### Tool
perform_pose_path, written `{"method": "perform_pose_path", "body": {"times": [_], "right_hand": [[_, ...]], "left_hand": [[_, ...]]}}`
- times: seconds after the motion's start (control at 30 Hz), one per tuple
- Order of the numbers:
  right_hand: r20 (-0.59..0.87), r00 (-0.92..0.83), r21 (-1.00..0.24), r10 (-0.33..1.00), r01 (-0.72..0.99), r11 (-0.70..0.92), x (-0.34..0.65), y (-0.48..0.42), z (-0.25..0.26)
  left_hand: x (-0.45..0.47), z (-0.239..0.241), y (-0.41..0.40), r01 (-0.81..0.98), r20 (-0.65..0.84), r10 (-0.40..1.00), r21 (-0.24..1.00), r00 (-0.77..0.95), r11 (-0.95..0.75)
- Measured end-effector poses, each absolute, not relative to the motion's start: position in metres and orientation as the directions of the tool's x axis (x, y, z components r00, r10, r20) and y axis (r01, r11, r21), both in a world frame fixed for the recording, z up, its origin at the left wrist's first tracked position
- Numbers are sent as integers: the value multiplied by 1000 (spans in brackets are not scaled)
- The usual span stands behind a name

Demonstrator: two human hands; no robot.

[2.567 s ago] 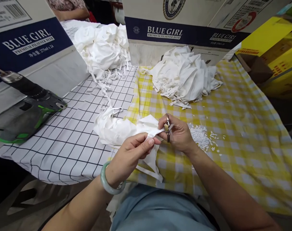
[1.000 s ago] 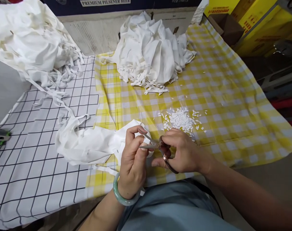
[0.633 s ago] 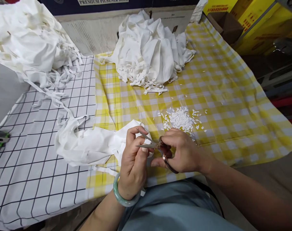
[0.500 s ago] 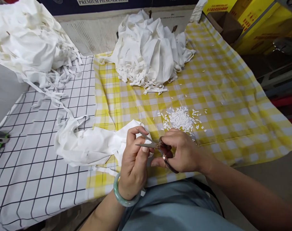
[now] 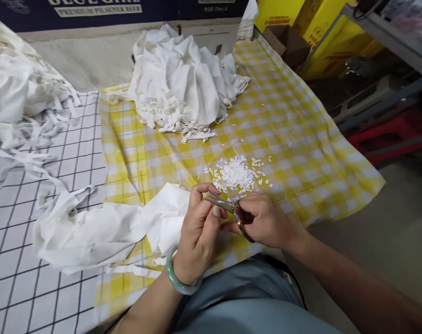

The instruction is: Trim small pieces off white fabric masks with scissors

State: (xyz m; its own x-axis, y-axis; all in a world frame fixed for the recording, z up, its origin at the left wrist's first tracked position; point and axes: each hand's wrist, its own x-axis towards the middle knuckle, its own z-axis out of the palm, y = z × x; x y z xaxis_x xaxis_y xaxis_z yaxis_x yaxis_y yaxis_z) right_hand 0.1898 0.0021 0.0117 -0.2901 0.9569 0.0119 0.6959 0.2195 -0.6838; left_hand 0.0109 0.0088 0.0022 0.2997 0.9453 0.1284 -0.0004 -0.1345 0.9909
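My right hand point(image 5: 268, 220) has its thumb and fingers in the bronze-coloured handles of a pair of scissors point(image 5: 228, 206). The blades are nearly closed and point left, right at the fingertips of my left hand point(image 5: 199, 234). That hand, with a green bangle on its wrist, is pinched around part of a white cloth piece with straps point(image 5: 165, 215); the pinched bit is mostly hidden by the fingers. The cloth stretches left from behind my hand across the table. Just beyond the scissors lies a heap of small white clippings point(image 5: 238, 174).
A large pile of white strapped cloth pieces point(image 5: 179, 79) sits at the back, against a cardboard box point(image 5: 92, 60). Another white pile point(image 5: 19, 88) is at the left. Yellow-checked cloth point(image 5: 301, 153) covers the table. A metal shelf point(image 5: 388, 41) stands at the right.
The scissor blades have gone from wide apart to nearly closed at my left fingertips. My view has turned to the right, so the table things appear farther left.
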Motion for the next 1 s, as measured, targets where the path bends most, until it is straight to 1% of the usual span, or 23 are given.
{"method": "perform_pose_path", "body": {"times": [0.1, 0.17, 0.23, 0.3, 0.33, 0.4, 0.47, 0.5, 0.57, 0.63, 0.67, 0.7, 0.77, 0.83, 0.9, 0.93, 0.97, 1.0], "right_hand": [[-83, -180, -664, 980, 744, 81, 205, -8, 4], [-176, -89, -664, 980, 746, -51, 213, -12, -1], [-274, -4, -688, 962, 700, -193, 220, -13, -5], [-318, 53, -708, 947, 651, -274, 225, -12, -4], [-309, 58, -719, 949, 639, -272, 227, -11, -2], [-240, 15, -737, 971, 648, -192, 227, -6, 4], [-159, -78, -749, 984, 659, -69, 218, 2, 9], [-124, -129, -757, 984, 653, -10, 210, 7, 9], [-66, -221, -775, 973, 626, 89, 185, 18, 6], [-51, -309, -794, 950, 590, 149, 154, 27, -2], [-61, -351, -800, 934, 577, 165, 138, 30, -6], [-76, -388, -802, 918, 571, 175, 124, 30, -9], [-102, -441, -798, 892, 572, 191, 105, 28, -13], [-95, -446, -827, 890, 534, 179, 97, 29, -11], [-46, -395, -893, 917, 428, 140, 97, 45, 2], [-3, -346, -922, 938, 363, 131, 99, 61, 12], [53, -283, -943, 958, 302, 142, 101, 83, 27], [118, -211, -944, 970, 279, 175, 105, 110, 44]], "left_hand": [[26, -2, 14, -2, 97, 918, 995, 384, -104], [35, -5, 16, -9, 61, 903, 998, 425, -63], [39, -6, 17, -16, 19, 895, 1000, 445, -13], [35, -2, 17, -18, -16, 896, 999, 444, 27], [28, 2, 16, -3, -21, 898, 1000, 440, 25], [5, 11, 10, 93, -13, 903, 995, 429, -30], [-25, 16, -4, 290, 14, 919, 947, 395, -139], [-41, 15, -13, 420, 33, 933, 887, 357, -192], [-65, 6, -34, 666, 64, 962, 709, 264, -230], [-80, -12, -53, 805, 81, 976, 554, 200, -211], [-83, -21, -60, 826, 81, 977, 524, 195, -208], [-83, -30, -65, 820, 84, 975, 528, 207, -219], [-80, -39, -65, 770, 105, 971, 593, 215, -235], [-74, -34, -47, 696, 97, 980, 692, 175, -193], [-65, -13, -9, 619, 95, 990, 773, 107, -141], [-60, 3, 17, 576, 122, 990, 805, 73, -141], [-54, 21, 47, 545, 187, 982, 820, 31, -174], [-47, 41, 79, 517, 290, 956, 823, -29, -234]]}}
